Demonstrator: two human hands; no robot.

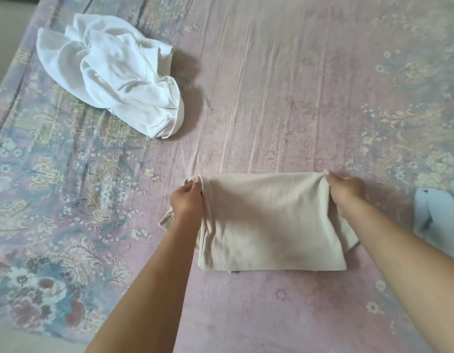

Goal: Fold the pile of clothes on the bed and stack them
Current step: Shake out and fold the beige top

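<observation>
Broadly, the bed [284, 103] carries everything, under a pink flowered sheet. A crumpled white garment [114, 82] lies well beyond the left hand [187, 200] and to its left, unfolded. The beige cloth [269, 225], partly folded, lies flat between both hands; the left hand's fingers [192, 186] pinch its far left corner, and the right hand [344, 189] grips the far right corner. A pale blue piece [434, 215] sits just right of the right hand. Uneven pulling would likely skew the fold, and loose flaps by the wrists could slip out. No containers are visible.
</observation>
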